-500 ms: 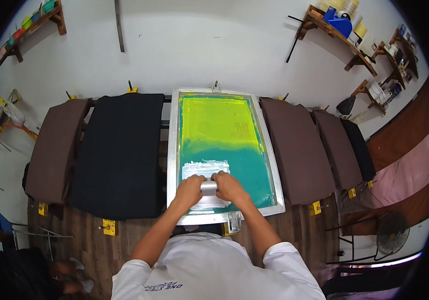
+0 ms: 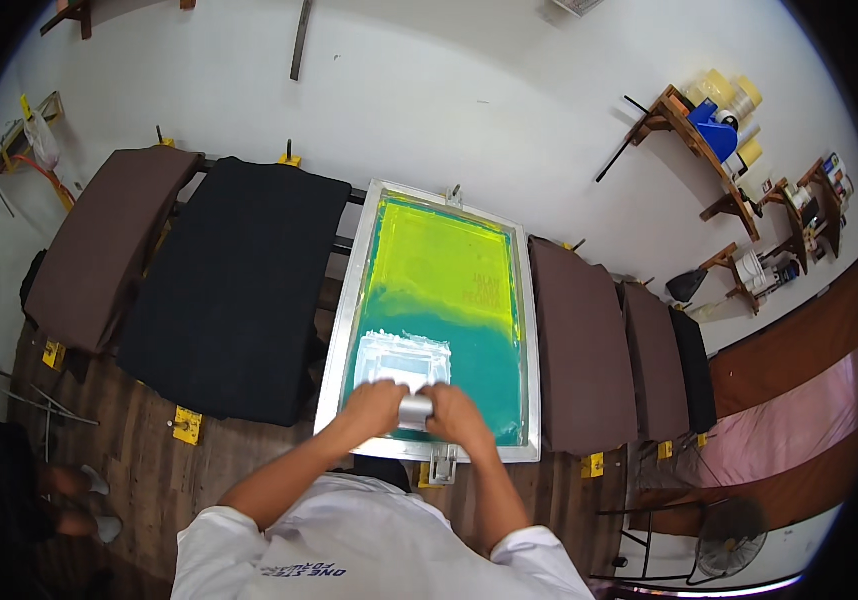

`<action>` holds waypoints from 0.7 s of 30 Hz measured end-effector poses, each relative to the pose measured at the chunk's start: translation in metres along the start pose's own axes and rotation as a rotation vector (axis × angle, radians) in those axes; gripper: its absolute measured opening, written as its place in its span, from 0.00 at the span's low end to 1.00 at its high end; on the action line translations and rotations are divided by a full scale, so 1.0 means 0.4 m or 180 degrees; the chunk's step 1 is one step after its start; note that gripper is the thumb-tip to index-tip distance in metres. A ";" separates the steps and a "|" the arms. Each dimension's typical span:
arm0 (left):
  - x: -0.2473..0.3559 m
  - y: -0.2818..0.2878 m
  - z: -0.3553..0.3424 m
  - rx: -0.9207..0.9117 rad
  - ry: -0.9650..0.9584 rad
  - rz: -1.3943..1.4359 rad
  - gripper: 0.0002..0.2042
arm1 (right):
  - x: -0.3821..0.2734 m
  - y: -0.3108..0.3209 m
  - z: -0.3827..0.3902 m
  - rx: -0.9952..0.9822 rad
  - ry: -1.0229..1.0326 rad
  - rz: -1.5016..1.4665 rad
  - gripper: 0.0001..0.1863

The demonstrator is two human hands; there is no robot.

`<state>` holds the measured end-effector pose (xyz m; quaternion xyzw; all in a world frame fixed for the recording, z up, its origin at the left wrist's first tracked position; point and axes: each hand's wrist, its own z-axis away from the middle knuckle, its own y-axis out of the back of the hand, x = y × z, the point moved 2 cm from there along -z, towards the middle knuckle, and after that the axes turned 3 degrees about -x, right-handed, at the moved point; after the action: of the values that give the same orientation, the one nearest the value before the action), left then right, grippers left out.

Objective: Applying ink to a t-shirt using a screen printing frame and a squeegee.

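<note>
A screen printing frame [image 2: 535,350] with a silver metal rim lies flat in front of me. Its mesh is yellow-green in the far half and teal [image 2: 489,365] in the near half. White ink [image 2: 401,350] covers a rectangular patch at the near left of the mesh. Both my hands grip a silver-handled squeegee [image 2: 415,411] close to the frame's near edge. My left hand [image 2: 373,408] is closed round its left part, my right hand [image 2: 457,413] round its right part. Its blade is hidden behind handle and hands. A metal clamp [image 2: 443,464] holds the near rim.
Left of the frame, boards carry black cloth [image 2: 234,290] and brown cloth [image 2: 114,250]. More brown cloth [image 2: 586,350] covers boards to the right. Wall shelves [image 2: 694,140] hold tape rolls and containers. A standing fan [image 2: 731,537] is at lower right; another person's feet [image 2: 99,505] show at left.
My hands and the squeegee have come nearer to the frame's near rim, showing more of the white ink patch beyond them. The whole view has tilted and shifted. Both hands keep their grip.
</note>
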<state>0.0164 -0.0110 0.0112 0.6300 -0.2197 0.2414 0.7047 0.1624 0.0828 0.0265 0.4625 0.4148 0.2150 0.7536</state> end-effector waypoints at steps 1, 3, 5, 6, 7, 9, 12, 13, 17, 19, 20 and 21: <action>-0.025 0.005 -0.041 0.0177 0.0016 -0.0003 0.13 | 0.022 0.009 -0.043 0.0010 0.0025 0.0088 0.21; -0.072 0.017 -0.125 0.0245 0.0143 0.0083 0.12 | 0.042 0.037 -0.123 0.0052 -0.0071 0.0247 0.19; -0.098 0.027 -0.190 0.0095 0.0314 0.0116 0.13 | 0.079 0.039 -0.190 -0.0018 -0.0182 0.0190 0.18; -0.104 0.031 -0.202 0.0086 0.0322 0.0114 0.13 | 0.080 0.045 -0.203 -0.0024 -0.0182 0.0180 0.18; -0.109 0.031 -0.211 0.0001 0.0292 0.0027 0.14 | 0.081 0.047 -0.212 -0.0085 -0.0195 0.0215 0.18; -0.105 0.041 -0.222 -0.0145 0.0375 -0.0044 0.15 | 0.083 0.041 -0.213 -0.0170 -0.0232 0.0231 0.19; -0.083 0.017 -0.178 0.0005 0.0287 0.0105 0.15 | 0.086 0.017 -0.178 -0.0078 -0.0383 0.0246 0.20; -0.083 0.000 -0.154 0.0198 0.0158 0.0009 0.16 | 0.078 0.001 -0.160 0.0039 -0.0299 0.0236 0.20; -0.045 -0.038 -0.053 0.0485 0.0081 0.0197 0.16 | 0.031 -0.048 -0.059 0.0544 -0.0166 0.0073 0.22; -0.021 -0.058 0.006 0.0398 0.0106 0.0092 0.16 | -0.009 -0.061 0.004 0.0562 -0.0166 -0.0042 0.23; -0.014 -0.082 0.034 0.0420 0.0148 0.0082 0.17 | -0.031 -0.065 0.031 0.0414 -0.0289 -0.0013 0.25; -0.006 -0.102 0.055 0.0440 0.0161 0.0065 0.18 | -0.046 -0.070 0.062 0.0370 -0.0311 0.0022 0.24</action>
<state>0.0396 -0.0369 -0.0196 0.6686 -0.1911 0.2790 0.6623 0.1706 0.0435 0.0155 0.5168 0.3878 0.1703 0.7440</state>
